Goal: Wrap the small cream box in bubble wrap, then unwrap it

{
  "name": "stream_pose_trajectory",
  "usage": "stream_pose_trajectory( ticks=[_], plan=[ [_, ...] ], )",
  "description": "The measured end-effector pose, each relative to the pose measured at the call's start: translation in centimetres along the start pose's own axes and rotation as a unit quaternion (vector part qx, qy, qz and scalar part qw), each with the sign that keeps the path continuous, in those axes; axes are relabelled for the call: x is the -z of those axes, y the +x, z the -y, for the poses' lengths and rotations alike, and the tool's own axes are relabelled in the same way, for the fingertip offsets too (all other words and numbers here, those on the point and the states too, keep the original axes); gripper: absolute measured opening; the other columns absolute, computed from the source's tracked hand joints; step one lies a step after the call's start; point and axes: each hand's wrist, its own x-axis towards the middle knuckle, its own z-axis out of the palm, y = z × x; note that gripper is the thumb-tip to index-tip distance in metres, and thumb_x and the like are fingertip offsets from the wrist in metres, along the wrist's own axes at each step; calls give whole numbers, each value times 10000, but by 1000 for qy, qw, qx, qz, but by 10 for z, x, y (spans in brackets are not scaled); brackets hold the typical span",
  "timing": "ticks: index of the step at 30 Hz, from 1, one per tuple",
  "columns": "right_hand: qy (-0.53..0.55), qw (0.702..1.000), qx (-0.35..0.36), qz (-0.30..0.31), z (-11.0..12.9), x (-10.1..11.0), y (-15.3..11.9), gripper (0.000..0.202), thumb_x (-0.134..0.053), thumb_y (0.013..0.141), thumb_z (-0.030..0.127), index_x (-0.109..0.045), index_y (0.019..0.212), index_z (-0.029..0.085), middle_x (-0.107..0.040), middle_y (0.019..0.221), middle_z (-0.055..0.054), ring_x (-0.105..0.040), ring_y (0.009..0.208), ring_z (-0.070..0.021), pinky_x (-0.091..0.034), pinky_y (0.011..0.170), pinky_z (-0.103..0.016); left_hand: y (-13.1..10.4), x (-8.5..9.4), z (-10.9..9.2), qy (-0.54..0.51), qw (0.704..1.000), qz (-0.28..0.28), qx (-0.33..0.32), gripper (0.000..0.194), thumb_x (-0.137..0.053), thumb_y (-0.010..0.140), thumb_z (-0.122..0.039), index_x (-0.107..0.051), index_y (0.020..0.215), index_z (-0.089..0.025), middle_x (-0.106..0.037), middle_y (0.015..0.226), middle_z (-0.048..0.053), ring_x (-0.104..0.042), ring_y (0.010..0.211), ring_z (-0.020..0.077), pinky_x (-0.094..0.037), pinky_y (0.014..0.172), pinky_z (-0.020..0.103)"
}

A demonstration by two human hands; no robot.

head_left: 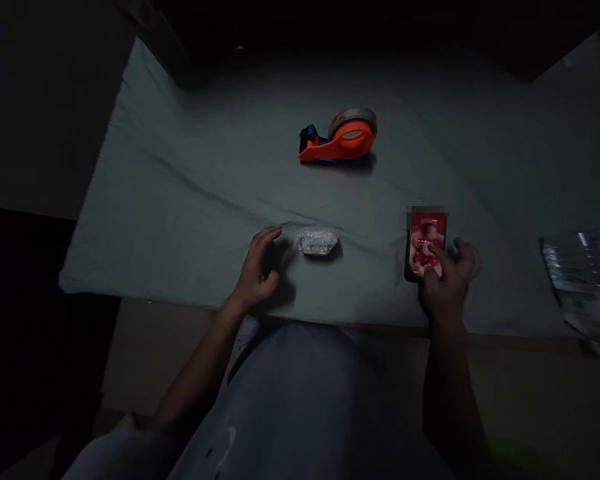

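Note:
A small parcel wrapped in clear bubble wrap point(318, 241) lies on the cloth between my hands. Just left of it rests my left hand point(258, 272), its fingers curved, the thumb apart and nothing in it. My right hand point(447, 277) reaches over a flat rectangular item with a glossy red picture on top point(423, 243) and dark edges; whether it is a phone or a box I cannot tell. A fingertip and the thumb touch its face near the lower right, while the other fingers spread off to the right, slightly blurred.
An orange and blue tape dispenser point(347, 140) with a roll of tape stands farther back on the pale green cloth point(220, 153). At the right edge lies a shiny clear plastic bag point(583, 280). Dark furniture borders the back, and the light is dim.

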Motion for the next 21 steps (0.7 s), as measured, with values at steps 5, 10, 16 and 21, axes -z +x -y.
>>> stream_pose_trajectory(
  ticks=[5,10,16,21],
  plan=[
    [3,1000,22,22,4,-2,0,345,-488,785,213,-670,1073,263,-413,1403,-110,-311,1335,-373,-271,1073,-594,0,0,0,1,1000,0,-2,674,-473,720,-175,-370,1381,-249,-475,1367,108,-438,1298,286,-377,1083,541],
    [13,1000,0,-15,10,4,-3,291,-470,777,222,-685,972,226,-496,1328,-95,-387,1305,-346,-319,1039,-613,-3,0,2,6,1000,5,8,671,-473,724,-170,-364,1381,-248,-464,1378,109,-426,1309,285,-372,1086,543],
    [79,995,-14,-67,49,12,-8,234,-479,782,159,-673,904,208,-603,1169,-89,-573,1116,-265,-476,929,-522,-2,-1,1,-4,1000,1,4,678,-468,718,-152,-371,1382,-244,-472,1371,106,-429,1308,280,-364,1094,536],
    [184,981,44,33,99,-5,-14,228,-524,781,131,-665,934,224,-614,1103,-96,-639,966,-222,-557,831,-453,-2,-6,0,0,1000,2,-3,582,-482,807,-217,-369,1378,-238,-485,1355,119,-449,1288,279,-394,1070,532]
  ],
)
